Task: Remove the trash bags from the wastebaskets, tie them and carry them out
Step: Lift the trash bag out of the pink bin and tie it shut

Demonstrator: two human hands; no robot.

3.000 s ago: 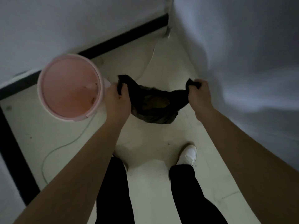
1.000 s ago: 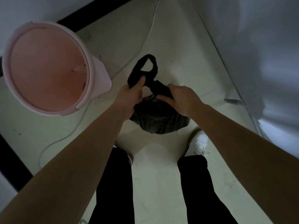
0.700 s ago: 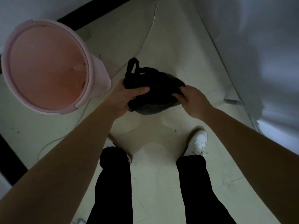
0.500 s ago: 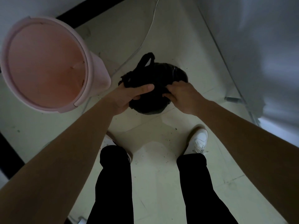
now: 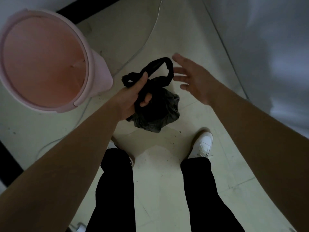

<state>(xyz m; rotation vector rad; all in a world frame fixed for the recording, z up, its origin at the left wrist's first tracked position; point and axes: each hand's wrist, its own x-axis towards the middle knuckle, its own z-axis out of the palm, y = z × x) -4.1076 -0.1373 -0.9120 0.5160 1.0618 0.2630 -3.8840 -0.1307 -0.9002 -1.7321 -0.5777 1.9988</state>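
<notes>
Left hand (image 5: 132,96) clenched around black trash bag (image 5: 155,113) neck. Right hand (image 5: 192,77) spread, fingers beside bag loop. Pink wastebasket (image 5: 98,64) near left.

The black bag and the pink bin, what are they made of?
The black bag looks like thin plastic film: it crinkles, bunches, and has a faint sheen. The pink bin looks like hard, smooth moulded plastic, with a stiff round rim and matte walls.

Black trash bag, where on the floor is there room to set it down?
Bare floor lies between the shoes and beyond the bag toward the cable. It is tighter beside the pink wastebasket, where crumbs lie.
</notes>
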